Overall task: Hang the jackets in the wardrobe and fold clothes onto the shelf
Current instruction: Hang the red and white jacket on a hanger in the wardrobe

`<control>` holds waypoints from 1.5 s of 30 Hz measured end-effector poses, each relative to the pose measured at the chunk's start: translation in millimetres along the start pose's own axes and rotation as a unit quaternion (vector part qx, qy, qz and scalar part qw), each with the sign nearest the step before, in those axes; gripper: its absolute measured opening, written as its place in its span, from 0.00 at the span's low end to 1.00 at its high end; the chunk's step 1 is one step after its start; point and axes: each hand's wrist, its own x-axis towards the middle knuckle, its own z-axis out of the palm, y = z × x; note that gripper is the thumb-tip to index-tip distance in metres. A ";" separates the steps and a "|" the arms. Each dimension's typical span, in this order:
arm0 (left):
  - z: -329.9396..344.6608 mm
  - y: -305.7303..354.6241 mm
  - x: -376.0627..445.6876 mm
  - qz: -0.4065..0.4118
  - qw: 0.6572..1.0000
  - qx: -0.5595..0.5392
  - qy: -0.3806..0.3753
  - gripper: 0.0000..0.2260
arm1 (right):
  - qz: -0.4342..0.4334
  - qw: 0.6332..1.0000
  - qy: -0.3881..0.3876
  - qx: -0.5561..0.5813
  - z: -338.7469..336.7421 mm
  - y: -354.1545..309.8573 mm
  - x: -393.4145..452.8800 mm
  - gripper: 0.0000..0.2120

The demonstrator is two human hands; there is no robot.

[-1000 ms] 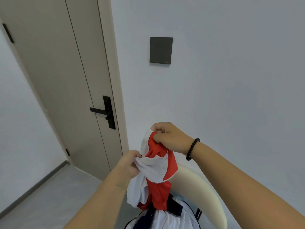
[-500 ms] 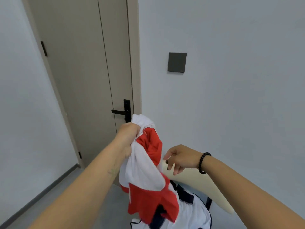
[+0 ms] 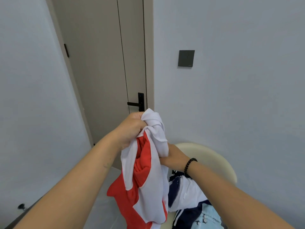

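Clothes lie heaped nearest the camera at the lower right, on the seat of a cream rounded-back chair (image 3: 219, 161): a white garment with navy trim (image 3: 186, 194) on top, and a pale blue piece of cloth with small dark marks (image 3: 208, 217) at the near edge. Just left of that heap hangs a red and white jacket (image 3: 145, 187) of thin fabric, bunched and twisted, its lower end dropping out of view at the bottom. The left hand (image 3: 132, 129) grips the jacket's upper end, fingers curled tight round a wad of white fabric. The right hand (image 3: 173, 156), lower and to the right, is half hidden behind the cloth and holds a white fold of the same jacket; a black beaded bracelet (image 3: 189, 166) circles its wrist. Farther off stands a closed beige door (image 3: 102, 63) with a black lever handle (image 3: 137, 103), directly beyond the raised left hand. A dark square wall panel (image 3: 186, 58) sits on the pale grey wall (image 3: 247, 80) to the right of the door frame. At the lower left, a small black doorstop (image 3: 21, 206) sits near the floor.
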 end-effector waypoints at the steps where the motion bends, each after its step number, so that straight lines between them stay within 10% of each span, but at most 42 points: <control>1: -3.3 3.8 -7.0 0.005 1.000 -0.003 0.008 0.13 | 0.015 1.000 -0.010 -0.020 3.5 1.7 -2.6 0.16; 7: -30.1 7.4 -45.3 0.027 0.994 0.049 0.093 0.08 | 0.009 0.996 0.068 0.057 1.0 3.2 -7.0 0.02; 14: -38.2 -22.5 -115.2 -0.185 0.980 0.021 -0.065 0.17 | -0.105 0.980 0.141 0.093 -1.9 -21.8 -11.2 0.11; 19: -7.6 -44.2 -139.5 -0.189 0.982 0.001 0.017 0.27 | -0.213 0.973 0.077 0.050 20.5 -50.1 -25.5 0.16; 27: 31.6 -58.5 -146.7 -0.118 0.968 0.046 0.215 0.10 | -0.267 0.961 0.057 0.035 43.9 -45.8 -69.8 0.18; 33: 38.1 -39.1 -150.0 -0.047 0.952 0.016 0.303 0.11 | -0.199 0.956 -0.214 -0.009 32.4 -49.0 -82.3 0.17; 40: 20.9 -6.7 -195.8 0.011 0.952 -0.023 0.305 0.12 | -0.168 0.972 -0.162 -0.004 53.5 -63.1 -83.4 0.36; 45: -1.6 18.6 -258.3 0.034 0.938 -0.033 0.344 0.10 | -0.162 0.966 -0.194 0.051 117.1 -85.8 -95.4 0.08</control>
